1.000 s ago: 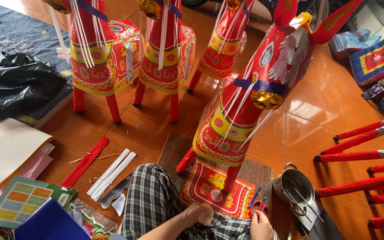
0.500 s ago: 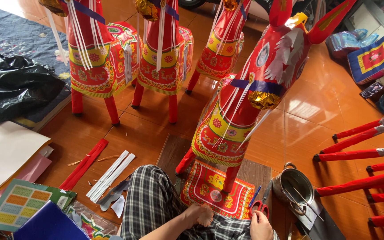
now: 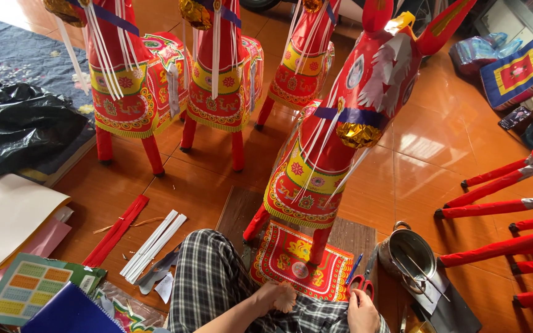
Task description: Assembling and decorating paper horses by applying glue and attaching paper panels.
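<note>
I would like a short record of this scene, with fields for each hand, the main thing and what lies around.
left hand: on the lap, holds a small orange paper piece
right hand: low, beside red scissors
main thing: red paper horse standing over a patterned sheet
near right: metal pot
near left: white strips, red strips
behind: more paper horses

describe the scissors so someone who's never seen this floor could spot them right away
Start at the nearest red paper horse, standing on a wooden board, and drop to the patterned red mat under its legs. At the mat's right edge, before the metal pot, lie the scissors, just above the right hand. Unlike the blue pen beside them, they have red loop handles.
</note>
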